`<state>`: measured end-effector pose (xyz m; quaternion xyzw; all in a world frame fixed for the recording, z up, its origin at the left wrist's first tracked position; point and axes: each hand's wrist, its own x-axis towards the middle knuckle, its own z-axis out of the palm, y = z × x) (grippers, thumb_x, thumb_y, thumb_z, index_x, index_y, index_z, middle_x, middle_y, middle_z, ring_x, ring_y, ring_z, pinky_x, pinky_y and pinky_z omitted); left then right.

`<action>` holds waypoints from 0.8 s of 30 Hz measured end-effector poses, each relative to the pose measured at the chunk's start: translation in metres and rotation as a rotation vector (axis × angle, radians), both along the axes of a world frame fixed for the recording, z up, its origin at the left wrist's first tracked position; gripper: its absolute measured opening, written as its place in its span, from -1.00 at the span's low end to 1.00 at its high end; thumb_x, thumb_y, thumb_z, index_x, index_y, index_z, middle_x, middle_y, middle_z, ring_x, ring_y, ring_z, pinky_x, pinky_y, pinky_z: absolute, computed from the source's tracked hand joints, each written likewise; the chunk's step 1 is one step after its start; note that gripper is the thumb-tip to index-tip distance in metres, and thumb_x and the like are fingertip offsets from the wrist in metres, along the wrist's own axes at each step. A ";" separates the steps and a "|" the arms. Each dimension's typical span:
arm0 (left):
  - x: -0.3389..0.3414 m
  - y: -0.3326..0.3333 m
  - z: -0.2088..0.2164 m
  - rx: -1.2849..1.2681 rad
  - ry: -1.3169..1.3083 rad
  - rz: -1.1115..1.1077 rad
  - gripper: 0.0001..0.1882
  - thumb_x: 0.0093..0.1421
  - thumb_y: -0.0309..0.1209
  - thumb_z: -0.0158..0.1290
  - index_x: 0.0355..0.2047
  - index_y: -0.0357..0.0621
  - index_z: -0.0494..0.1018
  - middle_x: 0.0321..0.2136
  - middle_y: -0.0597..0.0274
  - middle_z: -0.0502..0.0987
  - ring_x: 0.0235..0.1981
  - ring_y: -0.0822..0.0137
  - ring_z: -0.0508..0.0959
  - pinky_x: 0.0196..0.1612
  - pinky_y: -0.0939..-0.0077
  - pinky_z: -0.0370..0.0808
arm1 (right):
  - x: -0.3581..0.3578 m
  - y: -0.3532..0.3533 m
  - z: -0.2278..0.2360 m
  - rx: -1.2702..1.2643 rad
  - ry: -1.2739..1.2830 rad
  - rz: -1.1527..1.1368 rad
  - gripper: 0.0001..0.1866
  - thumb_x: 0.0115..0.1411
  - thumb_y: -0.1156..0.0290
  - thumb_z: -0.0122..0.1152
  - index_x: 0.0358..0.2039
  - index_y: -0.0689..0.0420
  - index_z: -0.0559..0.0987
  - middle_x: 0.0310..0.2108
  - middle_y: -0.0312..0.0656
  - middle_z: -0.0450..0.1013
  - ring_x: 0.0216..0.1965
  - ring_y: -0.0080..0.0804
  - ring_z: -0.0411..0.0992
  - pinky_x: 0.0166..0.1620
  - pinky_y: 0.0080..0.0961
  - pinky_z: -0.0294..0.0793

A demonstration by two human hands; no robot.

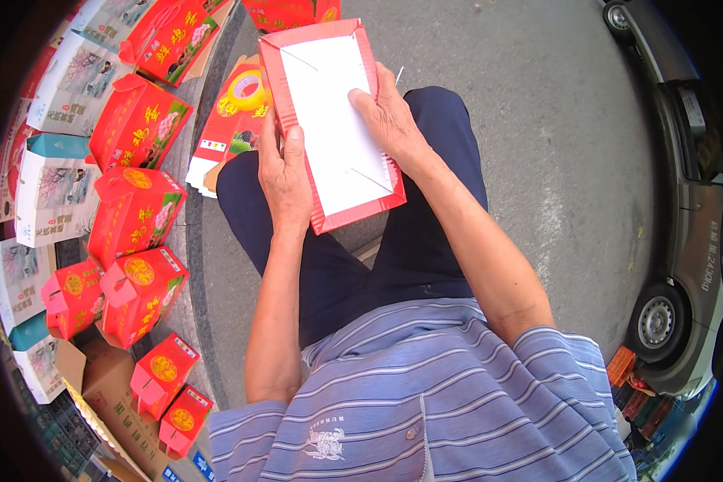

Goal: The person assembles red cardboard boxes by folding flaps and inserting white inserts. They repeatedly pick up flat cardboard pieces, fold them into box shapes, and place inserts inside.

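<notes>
A long red cardboard box (329, 128) sits over my lap, its white panel facing up and framed by red edges. Short slanting lines run in from the corners of the white panel. My left hand (285, 181) grips the box's left side, thumb up along the red edge and fingers mostly hidden beneath. On the opposite side my right hand (395, 124) holds the box, thumb on the white panel and the other fingers round the edge. Beside my left knee, a roll of yellow tape (259, 98) with a pink core rests on flat red printed cardboard (229, 124).
Several red gift boxes with handles (140, 209) stand in rows at the left, with white printed boxes (56, 189) behind them. A brown carton (120, 394) is at the lower left. Another red box (293, 12) lies ahead. A parked vehicle (683, 265) stands at the right on grey pavement (550, 161).
</notes>
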<state>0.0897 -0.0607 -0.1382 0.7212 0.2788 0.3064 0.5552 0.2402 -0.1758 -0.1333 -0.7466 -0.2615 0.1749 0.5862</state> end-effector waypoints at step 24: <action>0.003 0.030 0.046 -0.188 0.102 0.047 -0.31 0.56 0.00 -0.25 0.45 -0.31 0.16 0.28 -0.01 0.43 0.23 0.24 0.48 0.28 0.37 0.41 | 0.005 0.018 -0.010 0.057 0.110 -0.074 -0.25 0.47 -0.17 -0.17 0.14 0.36 0.50 0.03 0.20 0.55 0.11 0.03 0.52 0.16 -0.19 0.42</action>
